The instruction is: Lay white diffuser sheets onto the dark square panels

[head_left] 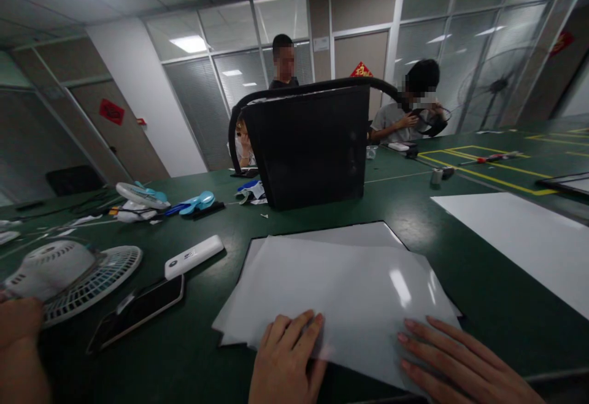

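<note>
A stack of white sheets (340,281) lies on the green table (193,349) right in front of me. My left hand (285,361) rests on the near edge of the top sheet, fingers together and lying flat on the paper. My right hand (460,364) lies on the sheet's near right corner with its fingers stretched out and spread. Neither hand holds anything. A dark mat shows under the far edge of the stack.
A black box-like case (313,146) with a curved bar stands behind the sheets. To the left lie a black phone (138,312), a white flat device (194,257) and a white fan (69,278), with another person's hand (18,343) on it. Another white sheet (529,244) lies right. People sit beyond.
</note>
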Tool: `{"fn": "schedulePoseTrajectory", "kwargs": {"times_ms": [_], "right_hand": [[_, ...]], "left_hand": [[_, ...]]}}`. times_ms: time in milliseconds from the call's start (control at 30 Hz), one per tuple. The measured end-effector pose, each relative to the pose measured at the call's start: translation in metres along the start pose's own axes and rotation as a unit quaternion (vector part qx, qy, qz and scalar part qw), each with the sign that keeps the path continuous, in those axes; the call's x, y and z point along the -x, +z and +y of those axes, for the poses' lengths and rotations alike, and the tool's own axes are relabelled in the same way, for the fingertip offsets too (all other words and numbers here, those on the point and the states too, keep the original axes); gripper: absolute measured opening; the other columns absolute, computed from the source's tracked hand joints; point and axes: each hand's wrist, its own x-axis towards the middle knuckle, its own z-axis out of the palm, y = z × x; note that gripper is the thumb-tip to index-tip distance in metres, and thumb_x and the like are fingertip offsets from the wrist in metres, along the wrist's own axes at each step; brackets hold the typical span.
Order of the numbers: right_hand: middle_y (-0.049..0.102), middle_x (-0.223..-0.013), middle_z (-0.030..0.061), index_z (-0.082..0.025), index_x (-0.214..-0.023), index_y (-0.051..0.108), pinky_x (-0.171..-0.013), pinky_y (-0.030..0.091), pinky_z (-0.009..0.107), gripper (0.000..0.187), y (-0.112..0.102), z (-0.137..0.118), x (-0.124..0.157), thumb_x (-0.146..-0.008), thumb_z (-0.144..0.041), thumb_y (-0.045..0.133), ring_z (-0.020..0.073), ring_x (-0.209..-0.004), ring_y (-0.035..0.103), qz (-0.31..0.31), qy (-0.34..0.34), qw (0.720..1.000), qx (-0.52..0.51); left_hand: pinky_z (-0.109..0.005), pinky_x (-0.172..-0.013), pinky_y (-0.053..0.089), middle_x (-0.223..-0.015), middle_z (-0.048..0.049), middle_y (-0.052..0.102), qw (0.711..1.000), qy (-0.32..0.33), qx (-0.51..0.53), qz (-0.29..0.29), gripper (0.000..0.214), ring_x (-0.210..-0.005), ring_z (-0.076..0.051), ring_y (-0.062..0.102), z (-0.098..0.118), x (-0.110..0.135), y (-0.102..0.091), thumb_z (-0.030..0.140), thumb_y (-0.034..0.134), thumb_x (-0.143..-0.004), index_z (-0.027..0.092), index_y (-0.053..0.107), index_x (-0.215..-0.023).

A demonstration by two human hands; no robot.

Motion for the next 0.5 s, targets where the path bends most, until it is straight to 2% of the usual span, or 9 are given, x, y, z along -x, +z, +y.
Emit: {"fn": "schedulePoseTrajectory", "kwargs": {"times_ms": [100, 200, 300, 400, 500], "right_hand": [[0.056, -0.158, 0.0007, -0.037, -0.146, 0.066, -0.102, 0.062, 0.045, 0.056, 0.006, 0.013, 0.018, -0.094, -0.022, 0.054, 0.0288, -0.137, 0.062, -0.033, 0.097, 0.994, 0.032], [0.067, -0.143, 0.0008, -0.038, -0.135, 0.072, -0.09, 0.068, 0.051, 0.046, 0.018, 0.023, 0.029, -0.095, -0.025, 0.054, 0.0296, -0.122, 0.071, -0.06, 0.156, 0.985, 0.047], [0.072, -0.135, -0.0021, -0.037, -0.133, 0.074, -0.088, 0.071, 0.048, 0.04, 0.03, 0.026, 0.032, -0.1, -0.031, 0.053, 0.0251, -0.116, 0.074, -0.083, 0.166, 0.982, 0.046], [0.068, -0.142, -0.0024, -0.036, -0.14, 0.07, -0.092, 0.07, 0.044, 0.04, 0.037, 0.025, 0.031, -0.105, -0.034, 0.05, 0.0224, -0.122, 0.071, -0.103, 0.178, 0.978, 0.028], [0.062, -0.151, -0.0032, -0.036, -0.146, 0.065, -0.1, 0.068, 0.047, 0.041, 0.039, 0.025, 0.031, -0.108, -0.038, 0.051, 0.0227, -0.131, 0.066, -0.13, 0.168, 0.977, 0.009]], "left_hand": [[-0.039, -0.093, 0.067, -0.137, 0.0026, 0.079, 0.999, 0.026, -0.03, 0.012, 0.04, -0.11, -0.023, 0.075, 0.002, -0.004, -0.002, 0.038, 0.07, -0.097, 0.032, 0.073, -0.137], [-0.041, -0.093, 0.068, -0.137, 0.0015, 0.079, 0.998, 0.022, -0.048, 0.021, 0.037, -0.114, -0.025, 0.076, 0.003, -0.007, -0.002, 0.044, 0.067, -0.099, 0.031, 0.075, -0.133], [-0.045, -0.095, 0.068, -0.14, -0.0004, 0.077, 0.998, 0.003, -0.054, 0.013, 0.035, -0.118, -0.027, 0.076, 0.003, -0.008, -0.001, 0.042, 0.065, -0.1, 0.031, 0.076, -0.131], [-0.049, -0.1, 0.067, -0.144, -0.0031, 0.075, 0.998, -0.037, -0.058, 0.003, 0.036, -0.124, -0.029, 0.074, 0.004, -0.007, 0.001, 0.037, 0.061, -0.101, 0.029, 0.076, -0.133], [-0.052, -0.105, 0.064, -0.149, -0.0047, 0.072, 0.996, -0.074, -0.052, -0.004, 0.04, -0.132, -0.031, 0.071, 0.006, -0.007, 0.002, 0.038, 0.058, -0.102, 0.029, 0.074, -0.137]]}}
